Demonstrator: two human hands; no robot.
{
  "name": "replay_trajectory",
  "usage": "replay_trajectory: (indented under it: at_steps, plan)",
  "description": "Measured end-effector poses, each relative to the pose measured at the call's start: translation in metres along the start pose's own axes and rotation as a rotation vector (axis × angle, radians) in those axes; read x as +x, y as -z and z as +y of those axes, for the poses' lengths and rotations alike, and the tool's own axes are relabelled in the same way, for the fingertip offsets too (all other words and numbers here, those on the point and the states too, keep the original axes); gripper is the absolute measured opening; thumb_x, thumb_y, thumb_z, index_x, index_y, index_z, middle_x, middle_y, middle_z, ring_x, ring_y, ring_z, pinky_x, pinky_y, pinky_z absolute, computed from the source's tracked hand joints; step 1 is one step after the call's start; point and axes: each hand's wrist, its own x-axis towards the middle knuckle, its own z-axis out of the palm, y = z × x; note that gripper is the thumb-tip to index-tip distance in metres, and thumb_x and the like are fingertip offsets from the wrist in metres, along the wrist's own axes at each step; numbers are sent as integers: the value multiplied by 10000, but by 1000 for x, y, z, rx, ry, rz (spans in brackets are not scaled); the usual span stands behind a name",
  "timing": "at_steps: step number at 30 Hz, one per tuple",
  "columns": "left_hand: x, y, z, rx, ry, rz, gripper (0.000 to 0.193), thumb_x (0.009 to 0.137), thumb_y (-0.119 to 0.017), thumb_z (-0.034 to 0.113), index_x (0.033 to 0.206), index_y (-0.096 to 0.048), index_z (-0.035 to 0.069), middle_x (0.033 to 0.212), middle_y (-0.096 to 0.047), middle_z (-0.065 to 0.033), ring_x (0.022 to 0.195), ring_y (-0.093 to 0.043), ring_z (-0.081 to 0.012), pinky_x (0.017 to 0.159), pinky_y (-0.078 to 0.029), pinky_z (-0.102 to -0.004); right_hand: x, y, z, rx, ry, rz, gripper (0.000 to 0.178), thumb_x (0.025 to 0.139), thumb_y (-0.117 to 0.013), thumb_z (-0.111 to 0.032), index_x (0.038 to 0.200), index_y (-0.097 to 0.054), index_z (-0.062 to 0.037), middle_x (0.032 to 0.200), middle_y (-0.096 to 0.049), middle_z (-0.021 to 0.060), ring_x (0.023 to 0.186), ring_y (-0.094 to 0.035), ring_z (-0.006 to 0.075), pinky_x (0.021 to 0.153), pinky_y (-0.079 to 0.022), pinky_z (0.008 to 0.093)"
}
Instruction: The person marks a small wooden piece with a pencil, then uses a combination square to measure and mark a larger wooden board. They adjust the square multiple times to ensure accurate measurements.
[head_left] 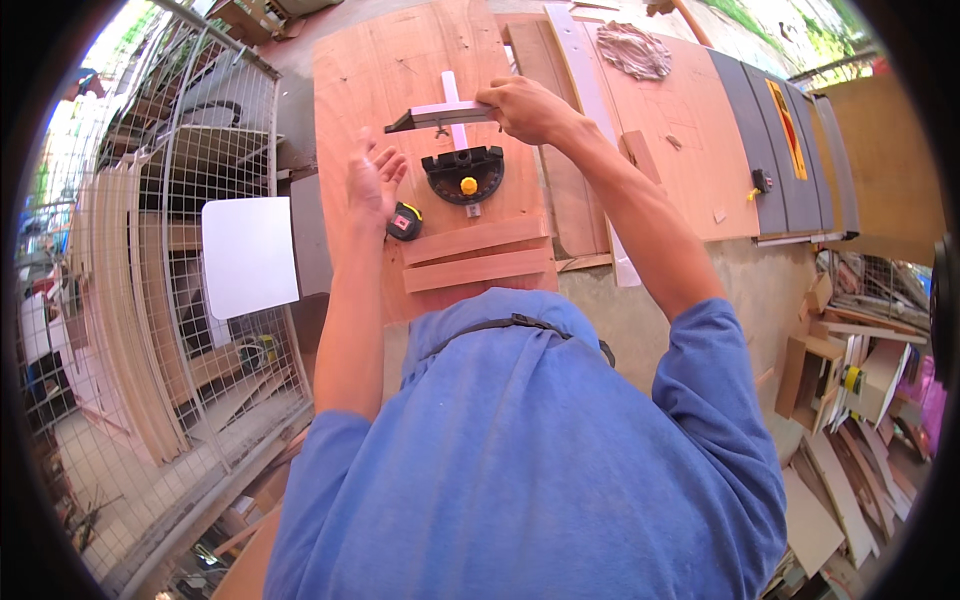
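My right hand [530,108] is closed around the right end of a pale metal fence bar [425,115] with a black face. The bar lies across, or just above, the silver rail of a black half-round mitre gauge [460,168]; I cannot tell whether they touch. A yellow knob [468,186] sits on the gauge head. My left hand [377,182] is open, fingers spread, left of the gauge and holding nothing. Close by its wrist rests a black and yellow tape measure [404,222]. Two reddish wood strips [475,239] lie on the plywood worktop [350,80] nearer my body.
Right of the worktop are a long pale strip [580,70], crumpled plastic [633,50] and a dark grey machine table [745,110] bearing another tape measure [763,181]. Wire mesh [180,250] with a white panel [250,255] stands left. Scrap wood [850,470] is piled lower right.
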Motion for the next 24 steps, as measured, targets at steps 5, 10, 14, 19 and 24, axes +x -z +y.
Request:
replay_trajectory:
  at_steps: [5, 10, 14, 19, 24]
  plan:
    - [23, 2, -25, 154, -56, -75, 589, 977, -800, 440, 1319, -495, 70, 1149, -637, -134, 951, -679, -224, 839, -572, -346, 14, -31, 12, 1, -4, -113, 249, 921, -664, -62, 1148, -756, -20, 1168, -727, 217, 1152, -673, 420, 1017, -532, 485]
    - [23, 1, -47, 176, -94, 43, 592, 982, -820, 342, 1327, -426, 67, 1109, -664, -120, 884, -705, -202, 764, -587, -313, 13, -56, 19, 37, 52, -100, 256, 896, -632, -59, 1111, -765, -21, 1111, -735, 239, 1127, -686, 417, 1008, -536, 484]
    - [19, 2, -55, 205, -76, 100, 611, 995, -802, 333, 1364, -395, 65, 1103, -681, -121, 900, -706, -191, 754, -574, -325, 15, -62, 20, 42, 89, -134, 266, 884, -613, -49, 1098, -767, -16, 1085, -735, 252, 1106, -691, 426, 1002, -538, 489]
    - [34, 15, -60, 221, -46, -2, 592, 969, -833, 297, 1339, -437, 59, 1125, -685, -137, 959, -713, -231, 832, -596, -380, 18, -65, 26, 106, 88, -199, 333, 872, -622, -20, 1170, -771, -9, 1143, -745, 263, 1132, -687, 446, 1017, -538, 493]
    - [27, 2, -59, 308, -73, 76, 606, 938, -862, 316, 1310, -471, 43, 1100, -677, -128, 924, -712, -213, 802, -596, -351, 20, -63, 29, 167, 16, -251, 375, 888, -627, -19, 1236, -766, -20, 1192, -752, 254, 1146, -701, 433, 1029, -544, 481]
